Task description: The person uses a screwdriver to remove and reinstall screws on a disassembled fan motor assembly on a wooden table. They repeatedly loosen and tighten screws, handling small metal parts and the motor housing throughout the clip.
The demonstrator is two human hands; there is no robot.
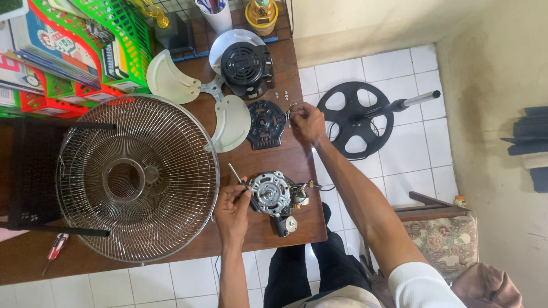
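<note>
The left hand [231, 210] pinches a thin metal screwdriver [238, 175] whose shaft slants up-left, away from the round silver fan motor [270, 193] touching its fingertips, while the right hand [306, 122], far forward, closes on small screws [281, 96] beside the black plastic motor cover plate [265, 124].

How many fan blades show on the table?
2 show clearly: one blade left of the hub, one blade below it. A third may sit under the black motor cover, where a pale curve shows.
</note>
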